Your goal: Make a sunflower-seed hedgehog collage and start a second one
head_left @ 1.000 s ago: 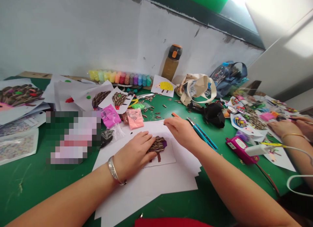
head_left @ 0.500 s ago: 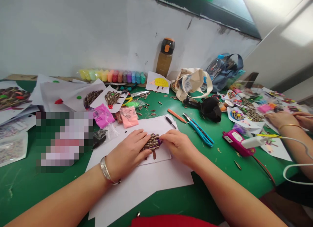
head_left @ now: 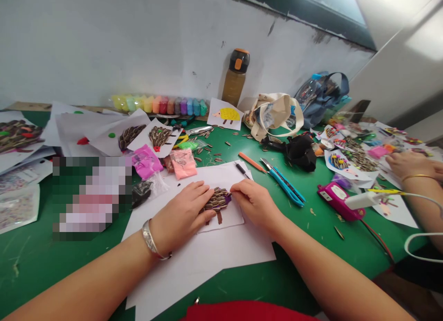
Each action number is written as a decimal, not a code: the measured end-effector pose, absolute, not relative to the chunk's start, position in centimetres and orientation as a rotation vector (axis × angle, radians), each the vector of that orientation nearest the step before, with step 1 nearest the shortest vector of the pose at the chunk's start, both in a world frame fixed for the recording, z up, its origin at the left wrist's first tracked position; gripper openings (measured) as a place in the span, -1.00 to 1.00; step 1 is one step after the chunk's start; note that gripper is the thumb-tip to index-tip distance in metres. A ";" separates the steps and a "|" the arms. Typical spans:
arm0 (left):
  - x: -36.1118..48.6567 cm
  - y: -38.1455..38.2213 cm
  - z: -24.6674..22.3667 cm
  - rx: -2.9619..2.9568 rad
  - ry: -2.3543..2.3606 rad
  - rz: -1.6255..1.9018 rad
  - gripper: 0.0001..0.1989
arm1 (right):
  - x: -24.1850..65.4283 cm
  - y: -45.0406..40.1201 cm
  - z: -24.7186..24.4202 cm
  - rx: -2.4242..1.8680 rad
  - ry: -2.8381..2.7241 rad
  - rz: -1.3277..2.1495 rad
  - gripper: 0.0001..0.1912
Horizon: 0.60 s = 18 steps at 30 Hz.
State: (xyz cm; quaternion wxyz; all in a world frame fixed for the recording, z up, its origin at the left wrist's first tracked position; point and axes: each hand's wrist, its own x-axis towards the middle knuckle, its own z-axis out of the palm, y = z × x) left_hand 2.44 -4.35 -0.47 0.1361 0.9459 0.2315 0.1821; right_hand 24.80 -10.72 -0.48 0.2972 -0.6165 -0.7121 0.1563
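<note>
Left forearm (head_left: pixel 100 265) bare, running from the lower-left corner up toward frame centre. Left wrist (head_left: pixel 166 235) lying about level. Left hand (head_left: pixel 188 203) spreading flat, palm facing down, back showing; fingers lying together and pointing right, thumb standing off below them. Right forearm (head_left: pixel 321 256), also bare, slanting in from the lower right. Right wrist (head_left: pixel 276 225) bending slightly (hard to judge from above). Right hand (head_left: pixel 256 201) hovering or resting, can't tell which, just right of centre; fingers curling inward, thumb and index tips bunching together, pointing left. Both sets of fingertips sitting near each other, not touching.
</note>
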 end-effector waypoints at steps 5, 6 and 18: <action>2.5 -4.3 -0.6 2.753 0.661 0.532 -0.62 | 24.6 -10.7 -0.7 -1.625 -1.907 0.389 -0.85; 2.5 -4.3 -0.6 2.754 0.661 0.533 -0.62 | 24.6 -10.7 -0.7 -1.617 -1.915 0.375 -0.86; 2.6 -4.3 -0.9 2.758 0.663 0.572 -0.61 | 24.0 -10.6 -1.2 -1.579 -2.012 0.318 -0.83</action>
